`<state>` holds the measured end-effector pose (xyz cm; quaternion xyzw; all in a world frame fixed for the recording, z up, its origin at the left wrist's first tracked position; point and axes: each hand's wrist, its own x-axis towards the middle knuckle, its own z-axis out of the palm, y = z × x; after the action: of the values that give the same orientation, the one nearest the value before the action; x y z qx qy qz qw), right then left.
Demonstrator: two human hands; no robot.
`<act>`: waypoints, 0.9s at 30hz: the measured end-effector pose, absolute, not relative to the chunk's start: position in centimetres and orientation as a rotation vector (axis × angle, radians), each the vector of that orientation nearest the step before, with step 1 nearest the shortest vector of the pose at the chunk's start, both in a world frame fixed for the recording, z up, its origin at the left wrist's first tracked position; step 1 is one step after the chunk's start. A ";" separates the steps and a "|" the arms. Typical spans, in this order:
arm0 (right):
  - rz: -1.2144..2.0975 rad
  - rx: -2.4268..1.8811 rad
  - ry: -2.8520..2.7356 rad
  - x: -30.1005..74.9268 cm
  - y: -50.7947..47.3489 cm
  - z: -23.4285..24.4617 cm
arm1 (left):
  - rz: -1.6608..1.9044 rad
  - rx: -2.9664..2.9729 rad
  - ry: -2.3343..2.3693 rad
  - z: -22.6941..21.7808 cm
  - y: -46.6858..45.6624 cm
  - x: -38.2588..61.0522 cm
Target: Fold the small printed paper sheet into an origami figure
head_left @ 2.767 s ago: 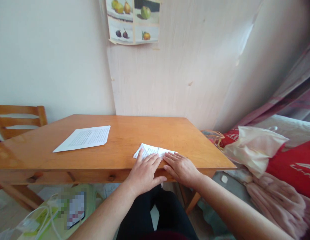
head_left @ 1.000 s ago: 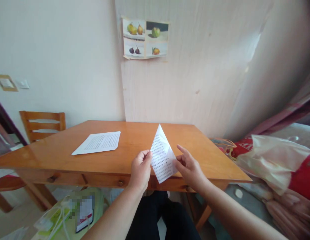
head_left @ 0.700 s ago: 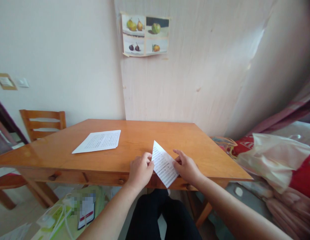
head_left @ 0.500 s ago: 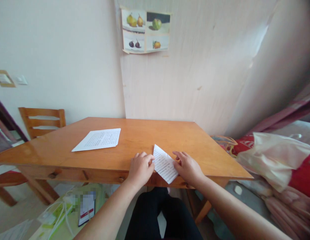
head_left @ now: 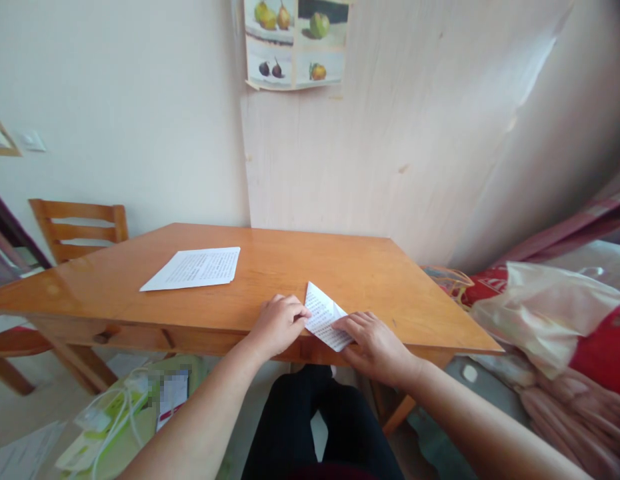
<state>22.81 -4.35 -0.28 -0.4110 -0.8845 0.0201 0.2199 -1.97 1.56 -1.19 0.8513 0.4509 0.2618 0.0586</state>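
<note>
A folded sheet of printed paper (head_left: pixel 322 312) lies at the front edge of the wooden table (head_left: pixel 270 260), one corner pointing away from me and its near end jutting past the edge. My left hand (head_left: pixel 281 321) pinches its left edge between thumb and fingers. On the other side, my right hand (head_left: pixel 370 341) grips the right part, fingers lying over the top and the thumb hidden beneath. Farther left on the table rests a stack of printed sheets (head_left: pixel 197 268).
A wooden chair (head_left: pixel 80 230) stands past the table's left end. Below left, a green stool or box top (head_left: pixel 117 440) carries white cables and a phone-like item. Plastic bags (head_left: pixel 545 313) are piled at the right. Fruit pictures (head_left: pixel 296 43) hang on the wall.
My right hand has moved inward, its fingers now over the paper's right part, where a fold shows. My left hand stays at the left edge. The view has tilted slightly down.
</note>
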 end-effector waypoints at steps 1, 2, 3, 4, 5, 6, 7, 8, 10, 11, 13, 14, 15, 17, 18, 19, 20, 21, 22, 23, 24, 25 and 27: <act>0.085 -1.132 -2.427 22.9 -4.0 -0.2 | 0.787 2.577 1.360 -1.1 1.6 -2.0; 0.118 -1.121 -2.412 22.9 -3.7 0.0 | 0.781 2.574 1.355 -1.0 1.6 -2.1; 0.151 -1.112 -2.396 23.0 -3.4 0.1 | 0.775 2.570 1.354 -0.9 1.6 -2.1; 0.179 -1.114 -2.381 23.1 -3.0 0.1 | 0.771 2.564 1.356 -0.8 1.5 -2.1; 0.201 -1.130 -2.363 23.1 -2.7 0.2 | 0.767 2.556 1.360 -0.7 1.5 -2.1; 0.220 -1.160 -2.344 23.1 -2.3 0.1 | 0.763 2.548 1.366 -0.6 1.4 -2.1; 0.237 -1.203 -2.316 23.1 -1.9 0.0 | 0.758 2.539 1.371 -0.4 1.4 -2.1; 0.256 -1.254 -2.284 23.1 -1.6 -0.1 | 0.751 2.532 1.373 -0.3 1.4 -2.1; 0.301 -1.361 -2.214 22.9 -0.9 -0.3 | 0.733 2.518 1.370 -0.2 1.4 -2.1; 0.326 -1.413 -2.181 22.8 -0.6 -0.4 | 0.723 2.512 1.365 -0.2 1.5 -2.2; 0.370 -1.511 -2.123 22.6 -0.2 -0.5 | 0.704 2.499 1.351 -0.1 1.7 -2.3; 0.384 -1.555 -2.096 22.6 0.0 -0.6 | 0.694 2.495 1.342 -0.1 1.8 -2.4; 0.388 -1.593 -2.070 22.5 0.1 -0.6 | 0.684 2.491 1.333 -0.1 2.0 -2.5; 0.378 -1.645 -2.029 22.4 0.3 -0.6 | 0.666 2.483 1.318 -0.1 2.2 -2.7; 0.368 -1.661 -2.012 22.3 0.3 -0.7 | 0.660 2.478 1.314 0.0 2.2 -2.8; 0.359 -1.675 -1.995 22.3 0.3 -0.7 | 0.656 2.474 1.312 0.0 2.3 -2.8; 0.351 -1.691 -1.980 22.2 0.3 -0.7 | 0.653 2.470 1.312 0.1 2.3 -2.8; 0.345 -1.709 -1.968 22.2 0.2 -0.7 | 0.652 2.468 1.313 0.1 2.3 -2.8; 0.337 -1.728 -1.959 22.1 0.2 -0.7 | 0.653 2.466 1.316 0.2 2.3 -2.8; 0.325 -1.747 -1.956 22.1 0.1 -0.7 | 0.655 2.464 1.324 0.2 2.3 -2.7; 0.312 -1.763 -1.959 22.0 -0.1 -0.6 | 0.659 2.463 1.335 0.1 2.3 -2.6; 0.297 -1.775 -1.966 21.9 -0.2 -0.6 | 0.665 2.462 1.350 0.0 2.3 -2.5; 0.256 -1.795 -1.981 21.8 -0.5 -0.5 | 0.685 2.461 1.388 -0.2 2.3 -2.2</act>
<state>21.79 -0.46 -0.49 -0.6511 -0.7186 0.0929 0.2259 -2.21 2.30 -0.21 0.8407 0.4742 0.2339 0.1169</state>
